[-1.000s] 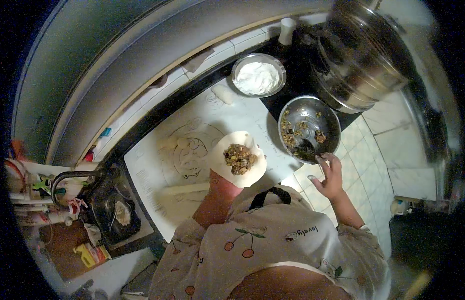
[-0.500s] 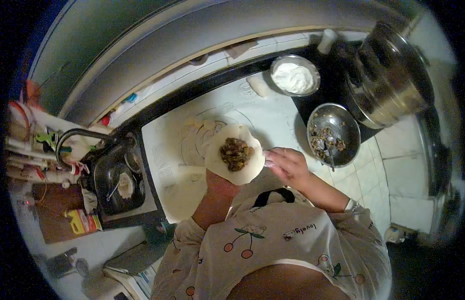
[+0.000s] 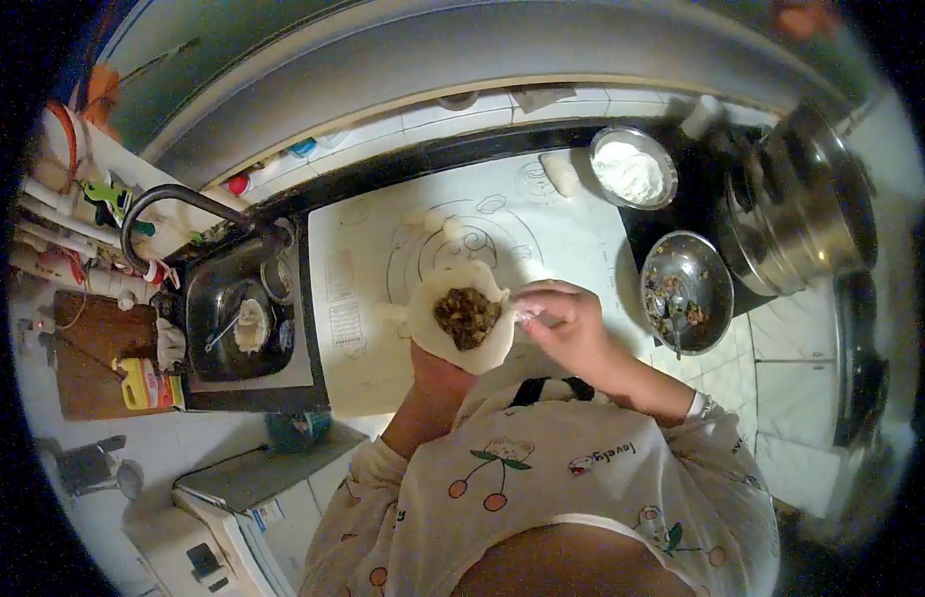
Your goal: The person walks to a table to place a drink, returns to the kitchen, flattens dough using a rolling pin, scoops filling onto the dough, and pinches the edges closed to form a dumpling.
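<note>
A round dough wrapper (image 3: 438,343) with a mound of dark chopped filling (image 3: 466,318) in its middle rests on my left hand (image 3: 441,374). That hand supports it from below, and most of its fingers are hidden under the dough. At the wrapper's right edge, my right hand (image 3: 562,316) has thumb and fingertips pinched together on the rim, with white flour on them. The rim there looks slightly gathered. Below the wrapper lies a white mat (image 3: 363,298) printed with circles, with small pale dough pieces (image 3: 438,223) on it.
To the right stand a steel bowl (image 3: 686,259) with filling and a spoon, a bowl of white flour (image 3: 630,171), and a large steel pot (image 3: 811,209). A pale dough piece (image 3: 559,175) lies at the mat's back edge. On the left is a dark sink (image 3: 209,343) with a tap (image 3: 174,191).
My right fingers have closed in on the wrapper's right rim, which now looks more gathered. The camera view has shifted, so the mat and bowls appear displaced.
</note>
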`<state>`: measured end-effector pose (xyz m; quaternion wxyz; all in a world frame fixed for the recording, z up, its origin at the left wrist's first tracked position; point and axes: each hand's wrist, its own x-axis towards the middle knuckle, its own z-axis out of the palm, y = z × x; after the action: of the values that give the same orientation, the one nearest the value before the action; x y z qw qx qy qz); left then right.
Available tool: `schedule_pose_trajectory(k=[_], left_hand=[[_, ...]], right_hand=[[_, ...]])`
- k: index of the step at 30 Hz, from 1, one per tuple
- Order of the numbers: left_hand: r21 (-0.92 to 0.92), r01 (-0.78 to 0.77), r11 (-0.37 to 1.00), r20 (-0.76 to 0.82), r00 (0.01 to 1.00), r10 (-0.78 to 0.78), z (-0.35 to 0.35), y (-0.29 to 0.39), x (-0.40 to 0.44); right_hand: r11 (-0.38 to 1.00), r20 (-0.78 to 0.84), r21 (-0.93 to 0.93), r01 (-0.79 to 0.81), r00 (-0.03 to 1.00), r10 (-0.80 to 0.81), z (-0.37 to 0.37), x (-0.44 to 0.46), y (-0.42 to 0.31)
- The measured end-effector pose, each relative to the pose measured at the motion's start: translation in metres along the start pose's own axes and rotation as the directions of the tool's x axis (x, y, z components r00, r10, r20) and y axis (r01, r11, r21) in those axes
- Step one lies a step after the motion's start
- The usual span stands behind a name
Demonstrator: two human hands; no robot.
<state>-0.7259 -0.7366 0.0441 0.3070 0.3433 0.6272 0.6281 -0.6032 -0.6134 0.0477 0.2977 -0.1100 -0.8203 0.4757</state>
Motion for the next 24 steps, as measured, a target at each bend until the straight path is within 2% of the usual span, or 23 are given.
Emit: schedule_pose_trajectory(k=[2,4,6,8,9,11,13,15,17,18,20,21,23,24], left_hand=[[-0.089,0.012,0.996,-0.006,1.000,-0.013,-0.002,-0.006,-0.006],[-0.006,-0.037,0.999,-0.068,0.997,0.036,0.004,0.001,-0.008],[0.022,-0.142,0.990,-0.132,0.981,0.143,0.012,0.011,-0.006],[0.236,-0.223,0.946,-0.104,0.962,0.253,0.014,0.015,-0.006],[0.439,-0.238,0.867,-0.036,0.959,0.281,0.010,0.016,-0.006],[0.454,-0.195,0.870,-0.006,0.975,0.222,0.005,0.012,-0.009],[0.070,-0.052,0.996,-0.043,0.998,0.055,0.001,-0.005,-0.016],[-0.131,-0.012,0.991,0.021,1.000,0.015,-0.003,-0.013,-0.016],[-0.063,0.033,0.998,0.072,0.997,-0.028,-0.002,-0.011,-0.017],[0.105,0.048,0.993,0.084,0.995,-0.057,-0.001,-0.002,-0.017],[-0.077,0.165,0.983,0.112,0.981,-0.156,0.001,-0.008,-0.019],[-0.410,0.259,0.875,0.156,0.965,-0.212,0.001,-0.027,-0.022],[-0.533,0.265,0.804,0.171,0.964,-0.204,0.003,-0.037,-0.025],[-0.351,0.189,0.917,0.138,0.979,-0.149,0.004,-0.033,-0.025]], right_hand=[[0.985,-0.043,0.098,-0.143,0.988,0.148,0.005,-0.001,-0.003],[0.932,-0.077,0.220,-0.286,0.948,0.309,0.008,-0.001,-0.007],[0.956,-0.034,0.146,-0.255,0.964,0.262,0.003,0.002,-0.009],[0.970,-0.014,0.084,-0.227,0.973,0.229,0.000,0.002,-0.006],[0.974,-0.016,0.060,-0.217,0.976,0.218,0.000,0.001,-0.002],[0.977,-0.018,0.052,-0.206,0.978,0.207,-0.001,0.000,0.001],[0.975,-0.019,0.083,-0.205,0.978,0.208,-0.002,0.000,0.000],[0.970,0.004,0.062,-0.235,0.972,0.235,-0.004,-0.002,-0.003],[0.968,0.010,0.066,-0.243,0.970,0.243,-0.005,-0.005,-0.005],[0.968,0.005,0.081,-0.237,0.971,0.237,-0.006,-0.006,-0.005],[0.958,0.004,0.117,-0.263,0.964,0.265,-0.007,-0.010,-0.003],[0.945,0.009,0.140,-0.296,0.954,0.298,-0.007,-0.013,0.000],[0.929,0.010,0.151,-0.338,0.940,0.340,-0.007,-0.016,0.002],[0.928,0.003,0.140,-0.346,0.937,0.349,-0.007,-0.017,0.002]])
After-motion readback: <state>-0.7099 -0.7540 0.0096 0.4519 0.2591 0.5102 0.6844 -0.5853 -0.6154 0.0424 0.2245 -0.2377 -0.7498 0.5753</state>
